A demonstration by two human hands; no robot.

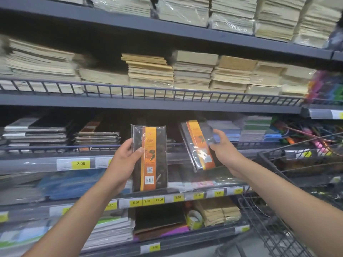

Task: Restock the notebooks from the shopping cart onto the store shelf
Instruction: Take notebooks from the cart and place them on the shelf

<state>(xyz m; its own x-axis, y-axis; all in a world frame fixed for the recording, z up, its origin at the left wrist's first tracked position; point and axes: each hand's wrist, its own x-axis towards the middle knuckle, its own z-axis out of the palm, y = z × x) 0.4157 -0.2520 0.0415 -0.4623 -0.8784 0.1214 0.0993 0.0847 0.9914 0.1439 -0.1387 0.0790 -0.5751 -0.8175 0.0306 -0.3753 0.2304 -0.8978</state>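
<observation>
My left hand (126, 160) grips a black notebook with an orange band (154, 158), wrapped in clear plastic and held upright in front of the shelf. My right hand (222, 147) holds a second black-and-orange notebook (197, 145), tilted with its top leaning left, just above the shelf's wire rail. Both notebooks hover before a dark gap on the middle shelf (148, 123), between stacks of dark notebooks (96, 136) on the left and blue and grey ones (228, 130) on the right. The black wire shopping cart (289, 167) stands at the right edge.
Above, a shelf with a wire rail (148, 89) carries stacks of beige notebooks. Yellow price tags (80, 163) line the shelf edges. Lower shelves hold more notebooks, a tape roll (194, 218) and brown paper packs. Coloured pens (324, 86) lie at the far right.
</observation>
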